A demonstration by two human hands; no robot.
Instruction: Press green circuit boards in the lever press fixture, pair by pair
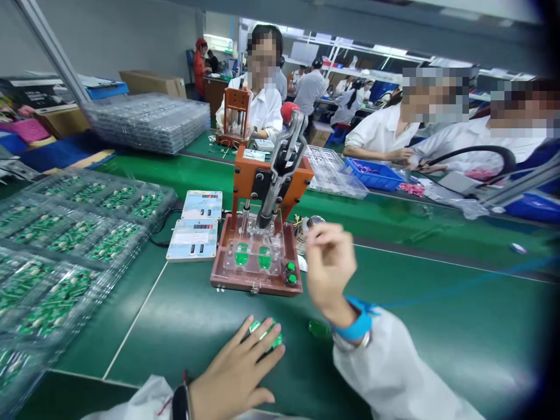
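Across a green workbench (437,309), co-workers in white coats are seated, and one second press (237,111) is set before the nearest of them.

From the head view, one orange press (245,181) with a metal lever (280,175) is seen on the near side of the bench. Loose green boards (276,336) are partly covered by the left hand (242,363), laid palm down with its fingers spread, just in front of the press base. Their long axis is hidden by the fingers, and whether they are pressed on cannot be judged. The right hand (331,265) is raised beside the press with its fingers curled toward the thumb; whether anything is pinched there is not shown. One lone board (319,328) is lying near the right wrist, closer to that hand.

Two seated boards (241,255) are held side by side in the press bed, long axes running away from the wearer. Two green buttons (291,266) and two display boxes (192,240) are counted; those boards filling the clear trays (102,280) are too many to count.
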